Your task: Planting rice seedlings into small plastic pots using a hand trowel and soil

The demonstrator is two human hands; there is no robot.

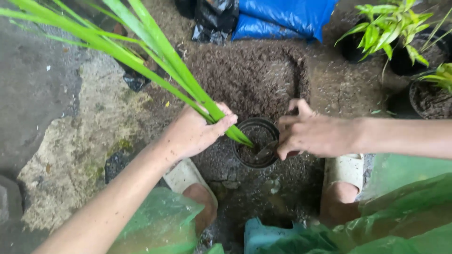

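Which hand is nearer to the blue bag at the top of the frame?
Right. The right hand, at the small black pot's rim, lies almost directly below the blue bag; the left hand, gripping the green plant, sits farther left.

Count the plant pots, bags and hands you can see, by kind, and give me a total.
Black plant pots: 4, one between the hands, three at upper right
Bags: 2, blue and black
Hands: 2, left hand, right hand
Total: 8
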